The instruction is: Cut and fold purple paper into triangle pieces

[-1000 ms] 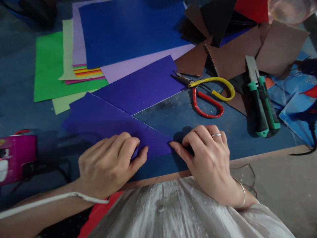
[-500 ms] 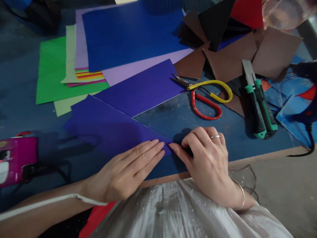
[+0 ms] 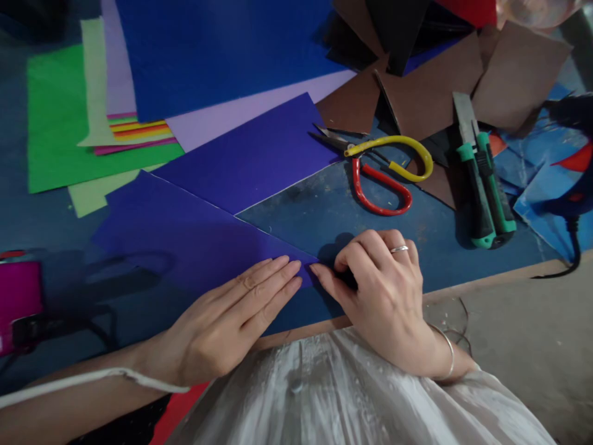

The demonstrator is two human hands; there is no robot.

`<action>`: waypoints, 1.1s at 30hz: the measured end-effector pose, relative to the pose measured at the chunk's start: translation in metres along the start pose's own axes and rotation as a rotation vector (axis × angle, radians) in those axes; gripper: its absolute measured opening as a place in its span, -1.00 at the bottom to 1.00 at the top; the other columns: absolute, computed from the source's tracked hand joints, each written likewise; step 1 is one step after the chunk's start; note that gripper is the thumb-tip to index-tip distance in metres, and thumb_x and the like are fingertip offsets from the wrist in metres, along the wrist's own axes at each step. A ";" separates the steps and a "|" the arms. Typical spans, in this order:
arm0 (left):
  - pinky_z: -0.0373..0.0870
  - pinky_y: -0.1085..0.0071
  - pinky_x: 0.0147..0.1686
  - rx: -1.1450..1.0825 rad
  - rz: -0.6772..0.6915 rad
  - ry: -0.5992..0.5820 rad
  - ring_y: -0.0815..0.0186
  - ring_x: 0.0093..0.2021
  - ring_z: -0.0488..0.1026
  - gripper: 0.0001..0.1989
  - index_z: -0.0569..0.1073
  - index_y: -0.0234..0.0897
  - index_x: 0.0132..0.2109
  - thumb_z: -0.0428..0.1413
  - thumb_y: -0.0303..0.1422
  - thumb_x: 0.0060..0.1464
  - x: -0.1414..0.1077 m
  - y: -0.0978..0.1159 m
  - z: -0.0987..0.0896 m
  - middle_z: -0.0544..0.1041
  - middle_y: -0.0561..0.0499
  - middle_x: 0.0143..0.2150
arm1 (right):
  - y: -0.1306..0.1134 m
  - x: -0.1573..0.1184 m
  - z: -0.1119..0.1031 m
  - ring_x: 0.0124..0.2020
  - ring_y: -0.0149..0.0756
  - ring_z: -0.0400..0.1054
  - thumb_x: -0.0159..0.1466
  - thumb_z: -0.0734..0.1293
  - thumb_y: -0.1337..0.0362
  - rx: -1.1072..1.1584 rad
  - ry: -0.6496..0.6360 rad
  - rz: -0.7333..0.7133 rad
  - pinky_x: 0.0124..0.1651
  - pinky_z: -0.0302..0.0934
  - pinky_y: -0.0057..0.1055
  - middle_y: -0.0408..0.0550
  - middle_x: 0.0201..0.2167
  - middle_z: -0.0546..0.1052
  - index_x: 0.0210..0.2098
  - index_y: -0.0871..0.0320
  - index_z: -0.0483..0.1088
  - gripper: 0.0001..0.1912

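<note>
While left hand (image 3: 231,318) lies flat, fingers straight and together, on violet paper sheet (image 3: 189,232) below-left of scissors (image 3: 351,150), right hand (image 3: 380,293) curls, thumb at sheet's corner; cannot tell whether pinching. Utility knife (image 3: 486,185) right of scissors.

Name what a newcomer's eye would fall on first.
The left hand, fingers extended over the nearer purple sheet, and the right hand at its pointed corner draw the eye first, low in the middle. Just beyond the right hand, yellow-and-red-handled scissors stand out.
</note>
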State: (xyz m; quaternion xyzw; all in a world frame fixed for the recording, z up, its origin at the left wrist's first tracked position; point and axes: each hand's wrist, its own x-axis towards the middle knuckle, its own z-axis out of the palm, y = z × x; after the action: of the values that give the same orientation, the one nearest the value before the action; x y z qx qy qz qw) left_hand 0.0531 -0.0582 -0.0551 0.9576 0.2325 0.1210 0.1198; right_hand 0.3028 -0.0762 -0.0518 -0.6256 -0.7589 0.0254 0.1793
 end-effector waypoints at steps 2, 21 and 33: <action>0.35 0.14 0.45 0.022 0.001 0.003 0.10 0.47 0.30 -0.31 0.03 -0.41 0.55 -0.07 -0.67 0.34 0.000 0.001 0.000 0.39 -0.22 0.43 | -0.001 -0.001 0.000 -0.25 -0.13 0.22 0.44 0.35 -0.02 -0.009 -0.010 0.014 -0.16 0.02 -0.21 -0.05 -0.40 0.46 -0.44 0.08 0.38 -0.59; 0.38 0.20 0.42 0.058 0.083 -0.143 0.08 0.45 0.34 -0.28 0.08 -0.40 0.55 -0.02 -0.64 0.30 -0.008 -0.017 -0.007 0.40 -0.16 0.44 | 0.003 -0.006 -0.003 -0.09 -0.09 0.27 0.45 0.29 0.17 0.137 -0.054 0.131 -0.04 0.07 -0.19 -0.01 -0.15 0.53 0.04 0.12 0.41 -0.77; 0.30 0.24 0.45 0.062 0.123 -0.171 0.12 0.50 0.25 -0.35 0.31 -0.39 0.44 -0.05 -0.67 0.24 -0.008 -0.021 -0.010 0.37 -0.13 0.47 | 0.007 -0.006 -0.005 -0.06 -0.13 0.28 0.35 0.24 0.46 0.155 -0.063 0.089 -0.03 0.07 -0.21 -0.02 -0.09 0.59 0.07 0.15 0.39 -0.68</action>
State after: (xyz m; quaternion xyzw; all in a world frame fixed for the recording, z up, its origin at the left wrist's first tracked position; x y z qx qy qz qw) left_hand 0.0342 -0.0422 -0.0528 0.9801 0.1659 0.0386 0.1019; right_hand 0.3116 -0.0814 -0.0501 -0.6418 -0.7313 0.1118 0.2019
